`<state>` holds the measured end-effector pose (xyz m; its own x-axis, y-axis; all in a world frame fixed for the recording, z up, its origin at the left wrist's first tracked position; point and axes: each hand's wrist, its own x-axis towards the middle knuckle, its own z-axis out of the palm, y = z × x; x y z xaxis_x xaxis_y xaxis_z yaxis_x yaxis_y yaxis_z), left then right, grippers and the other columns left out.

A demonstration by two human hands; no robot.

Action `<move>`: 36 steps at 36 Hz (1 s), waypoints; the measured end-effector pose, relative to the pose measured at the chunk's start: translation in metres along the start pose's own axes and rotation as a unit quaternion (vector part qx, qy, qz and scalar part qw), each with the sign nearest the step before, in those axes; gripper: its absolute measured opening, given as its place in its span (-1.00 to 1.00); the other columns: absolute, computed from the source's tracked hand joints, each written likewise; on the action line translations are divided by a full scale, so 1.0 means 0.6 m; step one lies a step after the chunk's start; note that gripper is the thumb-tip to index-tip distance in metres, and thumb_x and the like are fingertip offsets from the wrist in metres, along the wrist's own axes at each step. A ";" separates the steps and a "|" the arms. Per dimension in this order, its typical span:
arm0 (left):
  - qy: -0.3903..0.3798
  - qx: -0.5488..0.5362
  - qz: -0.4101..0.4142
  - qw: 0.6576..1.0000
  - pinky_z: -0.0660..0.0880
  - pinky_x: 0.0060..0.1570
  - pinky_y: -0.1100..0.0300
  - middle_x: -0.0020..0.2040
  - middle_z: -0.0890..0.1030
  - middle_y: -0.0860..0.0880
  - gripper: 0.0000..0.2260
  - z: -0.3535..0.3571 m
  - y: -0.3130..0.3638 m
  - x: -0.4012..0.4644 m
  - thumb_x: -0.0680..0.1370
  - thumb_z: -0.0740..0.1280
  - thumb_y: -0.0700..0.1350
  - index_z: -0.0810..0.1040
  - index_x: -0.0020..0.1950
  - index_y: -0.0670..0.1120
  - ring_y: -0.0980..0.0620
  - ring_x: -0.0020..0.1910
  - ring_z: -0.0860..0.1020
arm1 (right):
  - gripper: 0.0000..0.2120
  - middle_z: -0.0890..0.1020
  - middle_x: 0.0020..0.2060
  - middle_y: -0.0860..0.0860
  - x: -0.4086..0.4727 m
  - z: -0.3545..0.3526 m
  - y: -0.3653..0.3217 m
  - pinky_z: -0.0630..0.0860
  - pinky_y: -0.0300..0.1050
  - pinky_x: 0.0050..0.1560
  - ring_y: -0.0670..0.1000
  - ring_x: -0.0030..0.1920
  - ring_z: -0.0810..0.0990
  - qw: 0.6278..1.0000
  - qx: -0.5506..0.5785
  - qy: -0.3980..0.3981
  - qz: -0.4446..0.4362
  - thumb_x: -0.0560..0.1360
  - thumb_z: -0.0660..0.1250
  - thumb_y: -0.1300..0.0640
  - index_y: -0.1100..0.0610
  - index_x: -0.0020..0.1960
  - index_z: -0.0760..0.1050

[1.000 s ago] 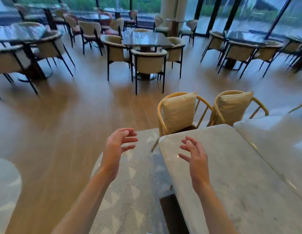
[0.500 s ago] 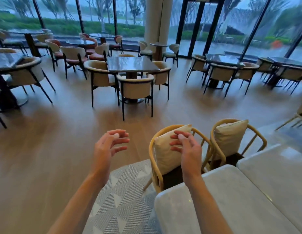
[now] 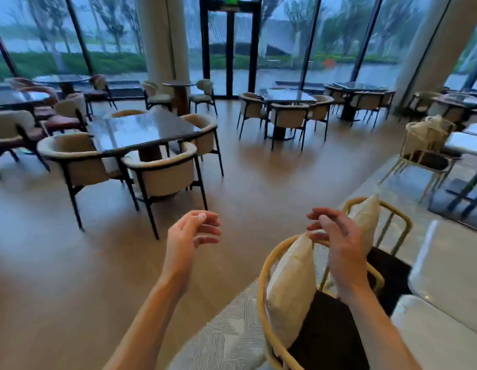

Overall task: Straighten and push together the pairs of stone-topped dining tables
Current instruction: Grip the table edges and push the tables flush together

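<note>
Two pale stone-topped tables show only at the right edge: the nearer table (image 3: pixel 440 335) at the bottom right corner and the second table (image 3: pixel 451 260) just beyond it. My left hand (image 3: pixel 190 236) floats over the wooden floor, fingers loosely curled and apart, holding nothing. My right hand (image 3: pixel 336 241) hovers above the back rail of a rattan chair (image 3: pixel 264 284) with a cream cushion (image 3: pixel 290 289), fingers spread and empty. A second rattan chair (image 3: pixel 392 217) with its own cushion stands behind it.
A patterned grey rug (image 3: pixel 232 332) lies under the chairs. A dark square table (image 3: pixel 141 132) ringed by beige armchairs stands mid-left, with more dark tables behind. Another rattan chair (image 3: pixel 427 145) and a white table (image 3: pixel 469 144) are at far right. Glass walls and pillars line the back.
The view has lifted and swung left, so the stone tables slid from centre to the bottom right corner. Both hands stay raised and empty; the right one now hovers over the chair back.
</note>
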<state>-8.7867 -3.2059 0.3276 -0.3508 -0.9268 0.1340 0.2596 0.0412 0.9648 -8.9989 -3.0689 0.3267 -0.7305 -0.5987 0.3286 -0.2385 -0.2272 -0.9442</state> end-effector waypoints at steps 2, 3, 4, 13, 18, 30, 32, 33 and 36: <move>-0.020 -0.009 0.001 1.000 0.57 -0.15 0.01 -0.14 0.67 -0.18 -0.73 -0.006 0.007 0.058 0.48 0.23 -0.04 0.68 -0.11 -0.16 -0.13 -0.17 0.62 | -0.76 0.69 -0.11 0.00 0.027 0.030 -0.002 0.62 0.01 -0.07 0.12 -0.09 0.65 1.000 -0.010 0.025 0.002 0.53 0.24 0.03 0.11 0.07 0.60; -0.034 -0.015 0.002 0.999 0.58 -0.17 0.04 -0.14 0.67 -0.18 -0.73 -0.007 0.007 0.086 0.49 0.24 -0.04 0.69 -0.11 -0.14 -0.11 -0.18 0.63 | -0.75 0.69 -0.11 -0.01 0.043 0.045 -0.001 0.62 0.02 -0.07 0.11 -0.10 0.66 0.999 -0.012 0.041 -0.001 0.51 0.24 0.01 0.10 0.05 0.60; -0.046 -0.021 0.003 0.999 0.59 -0.18 0.06 -0.14 0.68 -0.18 -0.74 -0.008 0.003 0.110 0.49 0.24 -0.04 0.69 -0.11 -0.14 -0.10 -0.18 0.64 | -0.76 0.70 -0.12 -0.02 0.058 0.060 0.002 0.62 -0.01 -0.08 0.08 -0.11 0.66 0.998 -0.013 0.054 -0.005 0.51 0.24 0.01 0.09 0.03 0.61; -0.125 -0.028 -0.017 0.992 0.56 -0.06 -0.05 -0.05 0.68 -0.17 -0.74 -0.024 -0.076 0.357 0.49 0.26 -0.04 0.67 0.00 -0.14 -0.14 -0.09 0.64 | -0.78 0.69 -0.16 0.02 0.233 0.217 0.090 0.59 -0.14 -0.16 0.01 -0.18 0.64 0.995 0.000 0.103 -0.016 0.49 0.24 0.06 0.13 0.00 0.60; -0.133 0.012 -0.001 0.991 0.56 0.02 -0.14 0.06 0.68 -0.17 -0.75 -0.056 -0.108 0.534 0.53 0.26 -0.06 0.66 0.08 -0.12 -0.17 0.02 0.65 | -0.79 0.68 -0.15 0.14 0.384 0.322 0.160 0.59 -0.10 -0.20 0.07 -0.21 0.63 0.990 0.043 0.131 -0.022 0.49 0.24 0.11 0.18 -0.03 0.60; -0.188 -0.007 -0.003 0.982 0.64 -0.11 0.04 0.06 0.69 -0.18 -0.78 0.044 -0.148 0.954 0.64 0.18 -0.22 0.63 0.07 -0.15 -0.19 0.03 0.65 | -0.78 0.70 -0.18 0.08 0.702 0.425 0.252 0.59 -0.06 -0.18 0.04 -0.22 0.65 0.985 0.016 0.174 0.000 0.46 0.28 0.11 0.21 -0.03 0.61; -0.219 -0.012 -0.001 0.976 0.58 -0.04 -0.05 0.04 0.69 -0.17 -0.78 0.096 -0.164 1.009 0.64 0.18 -0.23 0.63 0.07 -0.16 -0.19 0.03 0.64 | -0.77 0.70 -0.17 0.09 0.761 0.414 0.256 0.58 -0.04 -0.16 0.06 -0.22 0.65 0.982 0.015 0.188 -0.006 0.46 0.27 0.11 0.21 -0.02 0.61; -0.234 -0.014 -0.002 0.972 0.57 -0.01 -0.07 0.04 0.69 -0.17 -0.78 0.123 -0.171 1.035 0.64 0.18 -0.23 0.63 0.07 -0.15 -0.19 0.03 0.64 | -0.78 0.70 -0.18 0.09 0.790 0.408 0.257 0.58 -0.04 -0.16 0.07 -0.22 0.65 0.981 0.014 0.195 -0.008 0.46 0.27 0.11 0.20 -0.03 0.61; -0.284 -0.035 0.002 0.958 0.58 0.00 -0.04 0.06 0.69 -0.15 -0.82 0.206 -0.194 1.115 0.62 0.23 -0.16 0.63 0.07 -0.12 -0.13 0.03 0.65 | -0.79 0.71 -0.19 0.08 0.872 0.390 0.268 0.58 -0.07 -0.17 0.07 -0.22 0.65 0.975 -0.005 0.223 -0.020 0.46 0.27 0.12 0.19 -0.03 0.61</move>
<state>-9.1629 -3.7846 0.3328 -0.7782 -0.5727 0.2575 0.3141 0.0000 0.9494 -9.2698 -3.5983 0.3519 -0.9255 -0.1955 0.3244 -0.2771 -0.2344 -0.9318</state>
